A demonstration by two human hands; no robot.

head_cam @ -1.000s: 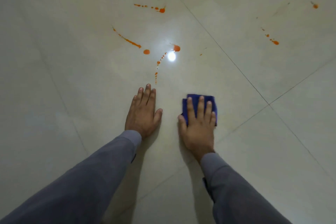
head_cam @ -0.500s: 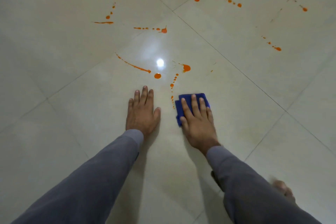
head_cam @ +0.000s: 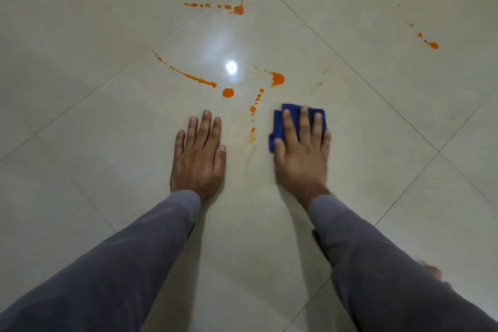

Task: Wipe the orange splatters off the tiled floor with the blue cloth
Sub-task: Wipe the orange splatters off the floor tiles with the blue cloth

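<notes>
Right hand (head_cam: 301,151), fingers flat, is pressing the cloth (head_cam: 277,127) at centre frame, having smeared the drip trail (head_cam: 252,137) beside it. Left hand (head_cam: 198,155) is resting flat on the floor (head_cam: 80,143). Most splatters (head_cam: 228,92) are remaining above.

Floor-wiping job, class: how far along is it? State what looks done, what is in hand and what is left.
Done: little; only a faint smear shows beside the cloth. In hand: the right hand presses the blue cloth flat on the tile, while the left hand rests flat on the floor. Left: the dotted trail, round drop, big blot, long streak and farther splatters.
</notes>
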